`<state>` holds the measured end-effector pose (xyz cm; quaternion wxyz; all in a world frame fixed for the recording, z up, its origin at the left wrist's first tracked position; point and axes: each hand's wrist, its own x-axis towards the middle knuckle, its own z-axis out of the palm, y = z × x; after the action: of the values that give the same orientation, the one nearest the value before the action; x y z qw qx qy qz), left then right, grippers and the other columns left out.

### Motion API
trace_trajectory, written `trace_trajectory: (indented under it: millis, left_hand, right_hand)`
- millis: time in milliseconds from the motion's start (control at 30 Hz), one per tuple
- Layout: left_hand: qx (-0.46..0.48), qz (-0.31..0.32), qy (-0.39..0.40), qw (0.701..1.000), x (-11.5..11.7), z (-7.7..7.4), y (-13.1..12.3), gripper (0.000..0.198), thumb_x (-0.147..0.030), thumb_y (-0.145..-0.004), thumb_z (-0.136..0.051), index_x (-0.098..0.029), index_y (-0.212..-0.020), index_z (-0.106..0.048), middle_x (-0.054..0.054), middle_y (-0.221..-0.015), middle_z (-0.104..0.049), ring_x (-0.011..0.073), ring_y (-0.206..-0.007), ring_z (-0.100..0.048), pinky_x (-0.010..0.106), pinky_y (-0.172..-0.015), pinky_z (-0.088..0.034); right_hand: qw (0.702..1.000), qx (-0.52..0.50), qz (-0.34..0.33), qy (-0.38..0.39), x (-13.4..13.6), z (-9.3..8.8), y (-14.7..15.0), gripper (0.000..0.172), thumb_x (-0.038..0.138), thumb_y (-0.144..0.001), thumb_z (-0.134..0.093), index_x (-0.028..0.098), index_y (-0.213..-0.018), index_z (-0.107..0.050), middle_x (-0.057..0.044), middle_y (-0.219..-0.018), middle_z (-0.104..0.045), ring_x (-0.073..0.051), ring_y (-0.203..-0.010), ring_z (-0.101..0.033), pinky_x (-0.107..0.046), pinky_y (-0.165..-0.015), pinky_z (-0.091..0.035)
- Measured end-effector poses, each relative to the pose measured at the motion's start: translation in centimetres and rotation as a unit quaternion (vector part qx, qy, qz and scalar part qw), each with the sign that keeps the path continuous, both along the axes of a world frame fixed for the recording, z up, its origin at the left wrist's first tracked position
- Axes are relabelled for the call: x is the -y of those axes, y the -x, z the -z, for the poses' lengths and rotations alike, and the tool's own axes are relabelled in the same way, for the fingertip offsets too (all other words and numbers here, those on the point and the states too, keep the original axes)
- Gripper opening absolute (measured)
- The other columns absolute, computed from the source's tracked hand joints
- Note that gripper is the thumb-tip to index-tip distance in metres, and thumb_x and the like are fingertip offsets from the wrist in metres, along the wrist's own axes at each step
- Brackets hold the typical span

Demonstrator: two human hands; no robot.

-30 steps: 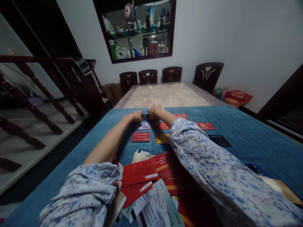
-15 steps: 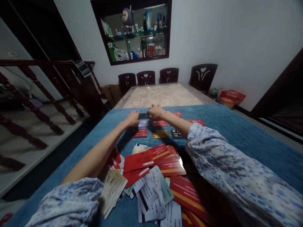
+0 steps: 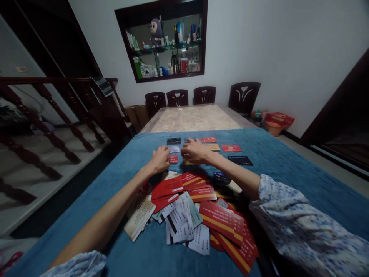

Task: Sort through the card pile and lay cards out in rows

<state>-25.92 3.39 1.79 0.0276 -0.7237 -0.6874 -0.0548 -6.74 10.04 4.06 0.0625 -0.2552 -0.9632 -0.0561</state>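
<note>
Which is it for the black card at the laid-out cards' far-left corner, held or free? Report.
Free: the black card lies on the blue cloth; cloth shows between it and the left hand and right hand.

Left hand [image 3: 160,159] at the left edge of a red card [image 3: 173,159], contact unclear. Right hand [image 3: 194,151] to its right, fingers curled down, mostly hiding a gold card [image 3: 188,163]. Lilac card [image 3: 174,149] between hands, black card [image 3: 173,141] behind it. Loose card pile [image 3: 191,212] nearer the wearer, on blue cloth [image 3: 291,177]. Table [image 3: 190,118], chairs [image 3: 244,98], wall niche [image 3: 170,78] beyond.
</note>
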Motion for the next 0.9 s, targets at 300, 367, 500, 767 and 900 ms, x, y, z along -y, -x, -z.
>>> trace_trajectory:
  millis: [300, 367, 500, 767, 900]
  left_hand:
    - [0.015, 0.004, -0.016, 1.0, 3.9, 0.5, -2.4, 0.038, -0.007, -0.084, -0.046, -0.018, -0.118, -0.062, 0.013, -0.131, -0.054, 0.0283, -0.122, -0.047, 0.043, -0.095, -0.042]
    - [0.022, 0.0, -0.015, 1.0, 4.8, 0.5, -3.1, 0.042, -0.005, -0.083, -0.047, -0.018, -0.12, -0.061, 0.013, -0.133, -0.053, 0.0283, -0.124, -0.047, 0.043, -0.096, -0.042]
    - [0.023, -0.013, -0.017, 1.0, 6.4, 0.6, -3.9, 0.04, -0.005, -0.083, -0.046, -0.016, -0.119, -0.061, 0.014, -0.135, -0.054, 0.0295, -0.124, -0.047, 0.045, -0.096, -0.042]
    - [0.038, -0.025, -0.075, 0.996, 9.4, 2.6, -2.7, 0.038, -0.005, -0.088, -0.044, -0.019, -0.118, -0.064, 0.012, -0.129, -0.061, 0.026, -0.12, -0.054, 0.042, -0.094, -0.043]
    - [0.029, -0.021, -0.1, 0.994, 10.1, 2.5, -2.4, 0.036, -0.005, -0.088, -0.043, -0.018, -0.112, -0.067, 0.012, -0.121, -0.066, 0.0256, -0.113, -0.058, 0.041, -0.093, -0.043]
  right_hand:
    - [0.995, -0.066, -0.064, 0.029, 4.4, 1.4, -1.9, 0.02, 0.027, -0.089, -0.061, 0.021, -0.106, -0.071, -0.012, -0.113, -0.068, -0.029, -0.112, -0.045, -0.042, -0.087, -0.033]
    - [0.993, -0.077, -0.079, 0.032, 5.2, 1.6, -2.0, 0.023, 0.028, -0.089, -0.062, 0.021, -0.109, -0.07, -0.012, -0.114, -0.068, -0.029, -0.111, -0.044, -0.042, -0.087, -0.033]
    - [0.991, -0.075, -0.101, 0.035, 6.3, 1.9, -2.0, 0.028, 0.034, -0.09, -0.059, 0.021, -0.112, -0.07, -0.012, -0.114, -0.066, -0.03, -0.111, -0.044, -0.042, -0.086, -0.035]
    - [0.987, -0.063, -0.144, 0.022, 7.5, 2.9, -1.6, 0.04, 0.048, -0.089, -0.061, 0.018, -0.114, -0.068, -0.013, -0.121, -0.063, -0.031, -0.112, -0.044, -0.046, -0.089, -0.035]
    - [0.987, -0.044, -0.152, 0.026, 7.6, 3.3, -1.5, 0.04, 0.046, -0.089, -0.061, 0.017, -0.115, -0.067, -0.014, -0.122, -0.064, -0.031, -0.114, -0.044, -0.045, -0.087, -0.036]
